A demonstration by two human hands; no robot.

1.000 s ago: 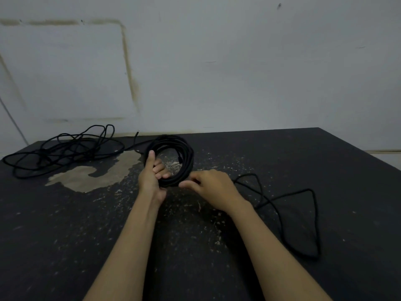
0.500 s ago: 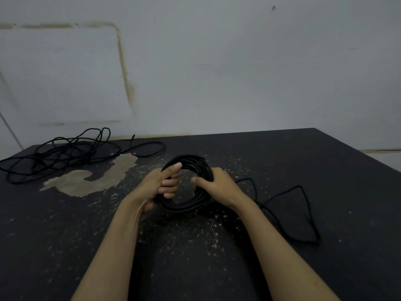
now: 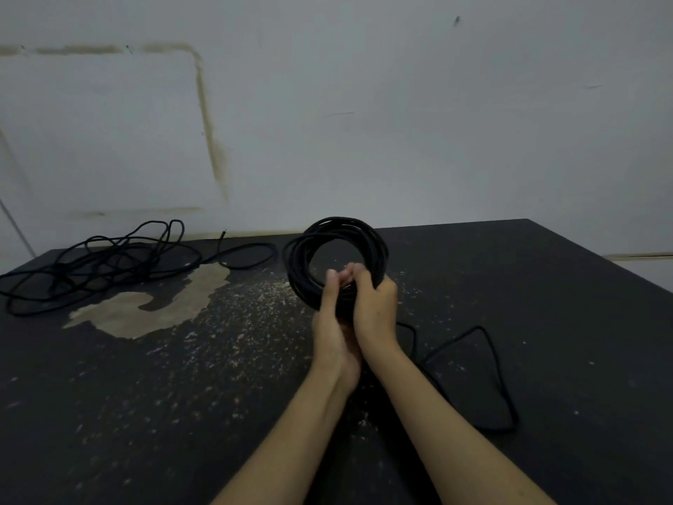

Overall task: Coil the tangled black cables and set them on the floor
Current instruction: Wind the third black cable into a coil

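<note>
Both hands clenched on coiled black cable [image 3: 337, 260] at centre: left hand [image 3: 333, 322], right hand [image 3: 375, 308]. Tangled cable [image 3: 98, 264] at 10 o'clock on dark floor [image 3: 182, 395]. No legible writing.

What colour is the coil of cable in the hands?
Black, seen best in the head view: the coil.

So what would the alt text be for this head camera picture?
Two bare hands, left hand and right hand, grip the bottom of a round coil of black cable held upright above a dark speckled floor. A tangled pile of black cable lies far left; a loose tail trails right.
</note>
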